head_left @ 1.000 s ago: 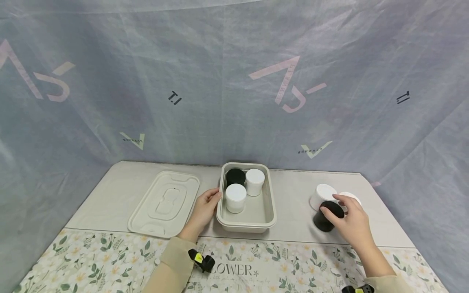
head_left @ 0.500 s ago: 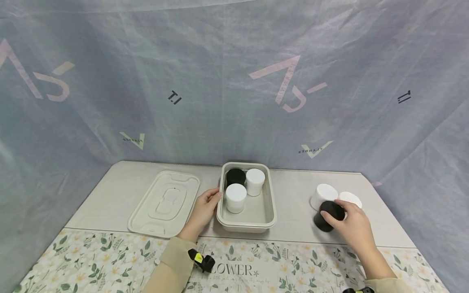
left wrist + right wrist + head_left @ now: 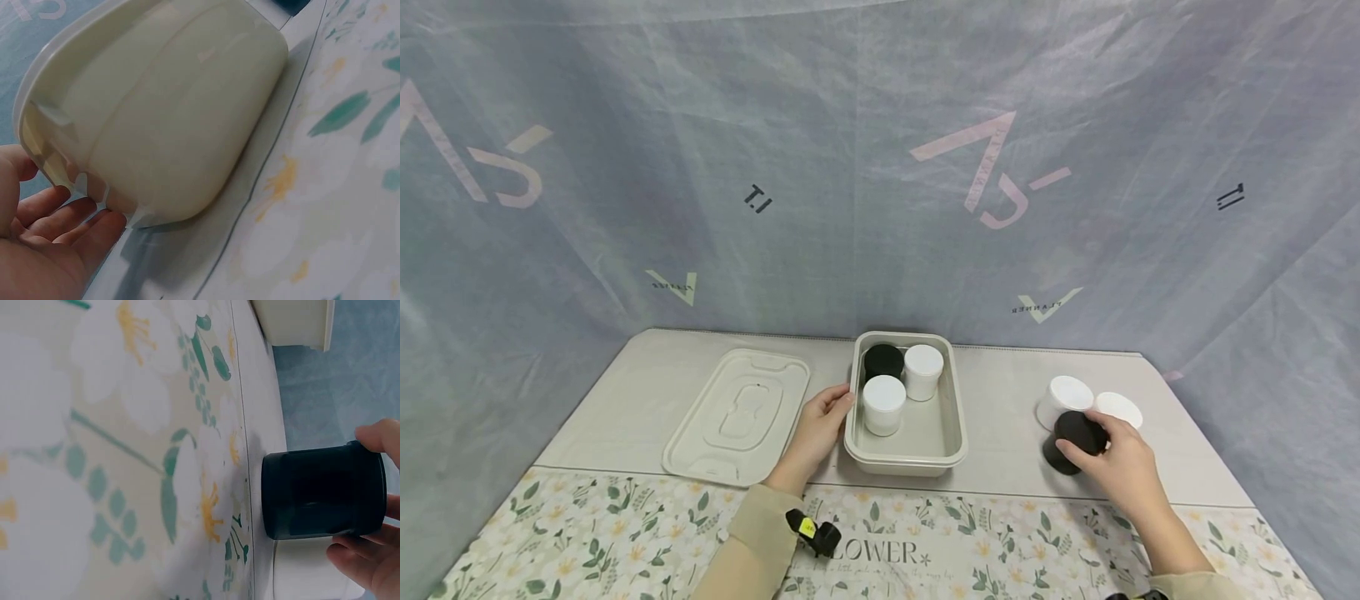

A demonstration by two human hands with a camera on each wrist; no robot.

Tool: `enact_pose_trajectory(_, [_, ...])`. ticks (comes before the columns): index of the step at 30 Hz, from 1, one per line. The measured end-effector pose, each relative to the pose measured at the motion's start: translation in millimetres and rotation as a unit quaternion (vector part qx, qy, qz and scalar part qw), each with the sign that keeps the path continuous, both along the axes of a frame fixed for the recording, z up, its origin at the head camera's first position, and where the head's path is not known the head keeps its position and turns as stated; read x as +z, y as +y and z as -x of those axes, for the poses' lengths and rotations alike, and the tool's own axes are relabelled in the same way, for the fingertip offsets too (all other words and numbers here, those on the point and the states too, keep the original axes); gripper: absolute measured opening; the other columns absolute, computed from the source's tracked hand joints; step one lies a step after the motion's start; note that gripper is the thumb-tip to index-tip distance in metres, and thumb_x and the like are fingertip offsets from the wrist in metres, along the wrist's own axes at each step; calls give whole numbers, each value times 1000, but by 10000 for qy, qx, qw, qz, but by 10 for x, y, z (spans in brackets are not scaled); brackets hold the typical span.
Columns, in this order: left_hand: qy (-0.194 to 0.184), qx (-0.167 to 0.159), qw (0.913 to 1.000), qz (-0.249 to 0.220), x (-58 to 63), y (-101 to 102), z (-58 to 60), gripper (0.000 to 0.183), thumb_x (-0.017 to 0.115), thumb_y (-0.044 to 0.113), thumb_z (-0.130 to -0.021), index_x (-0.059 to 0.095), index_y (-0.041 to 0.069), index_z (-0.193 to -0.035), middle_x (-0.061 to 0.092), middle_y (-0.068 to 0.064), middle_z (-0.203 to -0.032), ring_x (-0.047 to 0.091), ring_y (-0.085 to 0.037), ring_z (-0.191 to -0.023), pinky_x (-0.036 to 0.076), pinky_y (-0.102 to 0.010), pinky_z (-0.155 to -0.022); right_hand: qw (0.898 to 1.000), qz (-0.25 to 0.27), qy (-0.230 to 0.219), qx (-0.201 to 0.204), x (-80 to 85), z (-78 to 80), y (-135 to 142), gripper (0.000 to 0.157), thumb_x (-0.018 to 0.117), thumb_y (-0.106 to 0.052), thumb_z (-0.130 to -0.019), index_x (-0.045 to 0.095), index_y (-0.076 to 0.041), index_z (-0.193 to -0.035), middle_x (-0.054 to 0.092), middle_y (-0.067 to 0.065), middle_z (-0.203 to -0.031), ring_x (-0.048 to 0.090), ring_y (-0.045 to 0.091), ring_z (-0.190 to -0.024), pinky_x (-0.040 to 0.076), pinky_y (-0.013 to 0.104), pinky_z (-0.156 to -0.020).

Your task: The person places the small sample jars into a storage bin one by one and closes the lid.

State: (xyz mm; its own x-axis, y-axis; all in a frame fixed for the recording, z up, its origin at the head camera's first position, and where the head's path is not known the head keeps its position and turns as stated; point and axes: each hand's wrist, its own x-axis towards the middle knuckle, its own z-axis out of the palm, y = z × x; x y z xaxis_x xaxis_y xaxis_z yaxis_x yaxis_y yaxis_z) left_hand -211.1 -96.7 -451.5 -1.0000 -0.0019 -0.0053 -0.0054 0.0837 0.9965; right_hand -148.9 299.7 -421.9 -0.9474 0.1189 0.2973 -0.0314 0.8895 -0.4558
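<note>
My right hand [image 3: 1123, 462] holds a black round jar [image 3: 1066, 454] by its lidded top, thumb on one side and fingers on the other. In the right wrist view the black jar [image 3: 322, 492] appears sideways, its base close to the table. Two white jars stand behind it: one white jar [image 3: 1063, 398] at its left and another white jar [image 3: 1120, 408] partly hidden by my fingers. My left hand [image 3: 816, 429] rests its fingertips on the left outer wall of a cream plastic box [image 3: 906, 469], under the rim in the left wrist view [image 3: 144, 112].
Inside the box are a black jar [image 3: 883, 362], a white jar [image 3: 922, 371] and a nearer white jar [image 3: 883, 407]. A flat cream lid [image 3: 741, 417] lies left of the box. A flower-print cloth [image 3: 647, 542] covers the front, and a grey-blue curtain [image 3: 850, 167] hangs behind.
My right hand's raised fingers have come down and closed around the top of the black jar. The jar has hardly moved. My left hand stays at the box.
</note>
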Motion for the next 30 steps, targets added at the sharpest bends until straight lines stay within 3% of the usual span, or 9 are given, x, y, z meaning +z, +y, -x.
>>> enact_pose_trajectory(7, [-3,-54,10000,39,264,27,-148,40,50,16,-98,50,-7,-131,61,-25,-118,60,-27,-105,50,-17,-77,9999,58,112,-32,6,4,-18,69,76,-37,-77,52,5,-126,54,35,-117,56,47,-98,46,57,-76])
enact_pose_trajectory(12, [-5,-58,10000,-26,315,32,-184,39,50,15,-98,50,-7,-131,60,-26,-119,59,-28,-107,51,-19,-79,9997,117,222,18,45,9,-47,66,76,-36,-78,53,3,-126,56,32,-113,59,40,-91,49,50,-71])
enact_pose_trajectory(19, [55,-78,10000,-4,290,30,-166,39,49,15,-99,50,-8,-130,60,-26,-120,59,-30,-109,53,-23,-82,9986,282,431,103,93,41,-109,64,76,-34,-77,54,2,-126,58,28,-111,60,37,-89,48,40,-68])
enact_pose_trajectory(26, [0,-8,10000,16,3,4,-1,41,51,22,-98,52,-1,-132,61,-21,-123,59,-22,-109,52,-24,-85,9959,453,753,204,123,95,-177,64,78,-30,-76,55,-1,-127,59,24,-111,61,36,-90,47,24,-67])
enact_pose_trajectory(30, [70,26,9999,69,-44,7,12,42,52,26,-98,53,1,-132,61,-19,-122,60,-19,-108,52,-22,-84,9944,619,778,352,147,124,-222,65,78,-30,-77,53,-1,-130,59,23,-114,60,36,-96,40,7,-69])
